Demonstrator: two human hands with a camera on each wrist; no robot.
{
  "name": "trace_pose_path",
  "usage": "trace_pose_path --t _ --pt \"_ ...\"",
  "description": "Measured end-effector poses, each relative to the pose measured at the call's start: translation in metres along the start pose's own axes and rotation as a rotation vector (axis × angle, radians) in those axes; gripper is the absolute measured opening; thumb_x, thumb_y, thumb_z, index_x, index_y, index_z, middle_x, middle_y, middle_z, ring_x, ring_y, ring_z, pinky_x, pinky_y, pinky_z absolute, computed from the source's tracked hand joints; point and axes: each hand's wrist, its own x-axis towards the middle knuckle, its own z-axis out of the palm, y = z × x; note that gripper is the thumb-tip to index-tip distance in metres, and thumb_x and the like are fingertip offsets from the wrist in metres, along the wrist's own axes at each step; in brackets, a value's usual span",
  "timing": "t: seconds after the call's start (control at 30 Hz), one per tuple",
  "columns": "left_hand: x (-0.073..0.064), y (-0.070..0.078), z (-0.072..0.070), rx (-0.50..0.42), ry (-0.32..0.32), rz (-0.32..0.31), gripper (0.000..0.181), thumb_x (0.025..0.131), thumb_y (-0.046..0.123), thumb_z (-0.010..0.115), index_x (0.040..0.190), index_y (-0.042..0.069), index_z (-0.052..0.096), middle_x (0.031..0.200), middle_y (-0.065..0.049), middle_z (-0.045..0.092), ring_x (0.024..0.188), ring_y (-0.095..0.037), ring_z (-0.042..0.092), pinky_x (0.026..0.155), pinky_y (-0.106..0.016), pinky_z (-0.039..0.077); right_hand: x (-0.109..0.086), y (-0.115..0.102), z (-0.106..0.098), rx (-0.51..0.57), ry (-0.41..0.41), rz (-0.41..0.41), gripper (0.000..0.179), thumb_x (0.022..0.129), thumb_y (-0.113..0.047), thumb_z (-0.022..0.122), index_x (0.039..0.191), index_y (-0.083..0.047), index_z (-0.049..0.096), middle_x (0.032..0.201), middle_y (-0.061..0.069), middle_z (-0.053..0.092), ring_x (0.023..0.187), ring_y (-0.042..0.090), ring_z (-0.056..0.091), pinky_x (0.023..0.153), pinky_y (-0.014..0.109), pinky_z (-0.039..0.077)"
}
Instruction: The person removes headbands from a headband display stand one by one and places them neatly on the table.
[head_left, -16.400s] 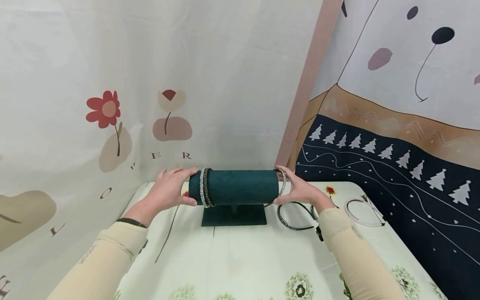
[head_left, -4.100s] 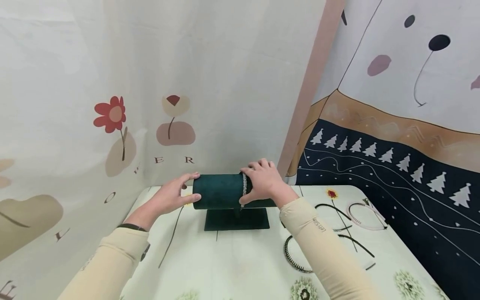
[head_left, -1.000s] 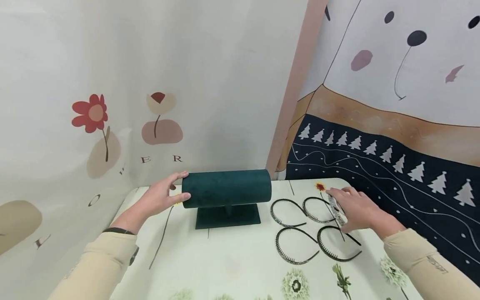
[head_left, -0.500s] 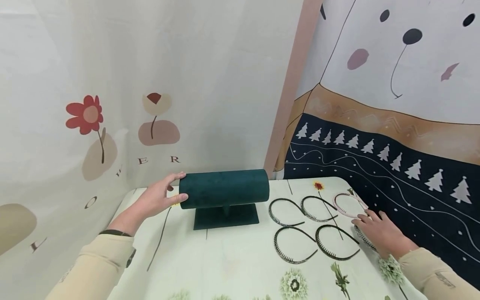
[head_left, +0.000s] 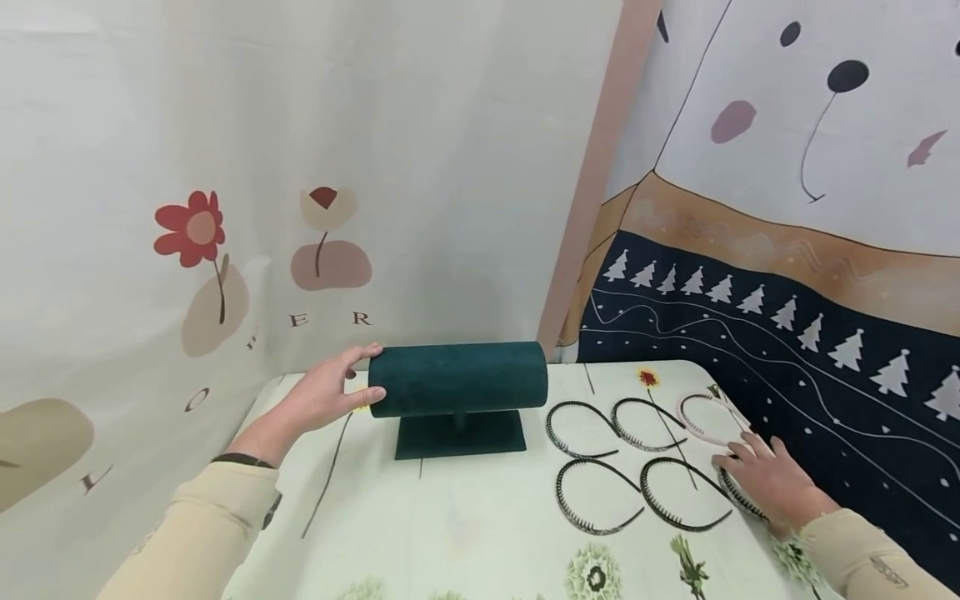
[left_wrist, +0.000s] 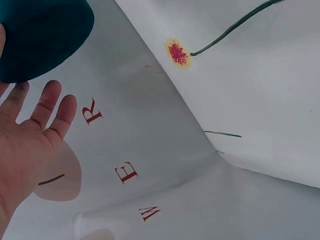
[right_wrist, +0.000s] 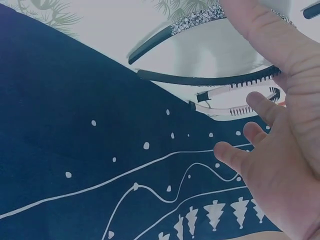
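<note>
A dark green velvet display roll (head_left: 459,379) stands bare on its flat base (head_left: 460,435). My left hand (head_left: 322,396) holds its left end, thumb on the front edge and index finger on top. In the left wrist view, several other fingers of the left hand (left_wrist: 25,145) extend loosely beside the roll (left_wrist: 45,40). At the table's right side my right hand (head_left: 776,483) hovers over or rests on a sparkly dark headband (head_left: 738,493). The right wrist view shows the right hand (right_wrist: 295,150) with fingers spread and thumb across the rhinestone headband (right_wrist: 197,22), apparently without a grip.
Several dark toothed headbands, including a front left one (head_left: 564,504), lie in two rows right of the roll. A pinkish-white headband (head_left: 693,430) lies behind my right hand. A printed cloth covers the table (head_left: 465,525). Curtains hang behind and to the right.
The right hand took the sparkly headband from the roll to the table's right side and let it go, its fingers now spread. Earlier, headbands were on the roll. The left hand stays at its end.
</note>
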Motion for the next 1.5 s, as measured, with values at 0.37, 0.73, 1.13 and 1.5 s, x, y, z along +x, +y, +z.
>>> trace_pose_path --t 0.37,0.73,1.13,1.5 --pt "0.003 0.000 0.004 0.004 -0.010 -0.017 0.081 0.099 0.039 0.078 0.164 0.012 0.040 0.162 -0.025 0.049 0.133 -0.048 0.058 0.097 -0.058 0.060 0.002 0.005 0.006 0.014 0.007 0.049 0.111 0.040 -0.028 0.111 0.137 -0.008 0.061 0.137 0.025 0.062 0.133 0.057 0.051 0.101 0.081 0.043" --pt "0.004 -0.002 0.005 0.004 -0.004 -0.008 0.080 0.099 0.039 0.078 0.165 0.014 0.040 0.162 -0.025 0.049 0.132 -0.048 0.059 0.096 -0.057 0.061 0.009 0.011 0.008 0.008 0.017 0.044 0.099 0.044 -0.042 0.109 0.126 -0.005 0.065 0.130 0.020 0.064 0.125 0.052 0.056 0.097 0.074 0.050" --pt "0.005 -0.001 0.006 0.002 0.003 0.024 0.079 0.099 0.041 0.076 0.164 0.013 0.041 0.163 -0.024 0.049 0.132 -0.047 0.060 0.097 -0.060 0.060 0.014 0.011 0.000 0.005 -0.005 0.029 0.093 0.047 -0.043 0.108 0.126 -0.011 0.069 0.128 0.015 0.068 0.124 0.048 0.058 0.096 0.068 0.052" --pt "0.005 -0.002 0.006 -0.003 -0.008 0.020 0.080 0.099 0.038 0.078 0.164 0.012 0.041 0.164 -0.024 0.048 0.133 -0.048 0.059 0.098 -0.059 0.060 0.011 0.010 0.007 -0.112 0.025 0.011 0.097 0.042 -0.045 0.110 0.122 -0.007 0.068 0.121 0.013 0.066 0.117 0.042 0.058 0.092 0.061 0.055"
